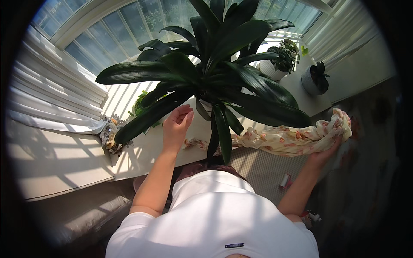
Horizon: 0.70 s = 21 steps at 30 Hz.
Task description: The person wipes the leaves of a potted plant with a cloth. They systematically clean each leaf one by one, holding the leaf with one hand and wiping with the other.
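Observation:
My right hand [324,153], off to the right, grips the bunched end of a cream floral cloth [287,138]. The twisted cloth stretches leftwards past the sill's front edge, and its thin far end shows near my left wrist. Loosely curled with nothing visible in it, my left hand [178,124] hovers beside a large potted plant with long, strap-shaped dark leaves [206,71]. One long leaf slants just left of those fingers. Leaves hide most of the plant's pot, and some hang in front of the cloth.
The plant stands on a white windowsill [142,161]. Behind it are a ribbed white pot [272,69], a grey pot [313,80] and a small green plant [140,104]. A shell-like ornament [113,133] sits by the left curtain [55,87]. A white roll [284,180] lies below right.

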Motion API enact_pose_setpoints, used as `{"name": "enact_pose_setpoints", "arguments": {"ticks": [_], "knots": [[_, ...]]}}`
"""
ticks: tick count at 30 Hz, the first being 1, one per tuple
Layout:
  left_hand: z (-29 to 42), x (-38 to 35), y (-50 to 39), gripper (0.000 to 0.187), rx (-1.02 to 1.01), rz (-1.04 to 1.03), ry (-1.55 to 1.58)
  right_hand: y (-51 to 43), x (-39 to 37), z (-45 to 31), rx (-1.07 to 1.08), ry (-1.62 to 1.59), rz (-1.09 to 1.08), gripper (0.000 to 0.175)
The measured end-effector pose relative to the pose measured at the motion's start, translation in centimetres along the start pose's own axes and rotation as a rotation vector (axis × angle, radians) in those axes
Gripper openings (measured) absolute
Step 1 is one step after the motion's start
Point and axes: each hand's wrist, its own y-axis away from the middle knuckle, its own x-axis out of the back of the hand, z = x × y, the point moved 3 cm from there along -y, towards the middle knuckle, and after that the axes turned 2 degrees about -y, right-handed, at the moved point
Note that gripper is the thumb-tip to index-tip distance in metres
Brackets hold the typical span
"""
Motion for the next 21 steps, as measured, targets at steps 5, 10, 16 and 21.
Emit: {"name": "enact_pose_setpoints", "arguments": {"ticks": [5,10,16,21], "knots": [[6.9,-3.0,-3.7,0.04,-0.234,0.177,0.07,2.7,-2.3,-2.8,0.124,-0.013,0.106,0.053],[7.6,-1.5,-7.1,0.038,-0.072,0.159,0.187,5.3,-4.9,-4.6,0.294,0.099,0.192,0.058],[5.0,3.0,-7.7,0.033,0.027,0.135,0.632,7.6,-4.8,-6.0,0.411,0.011,0.217,0.054],[3.0,5.2,-7.7,0.036,0.103,0.158,0.813,8.1,-4.0,-6.0,0.668,0.297,0.042,0.055]]}}
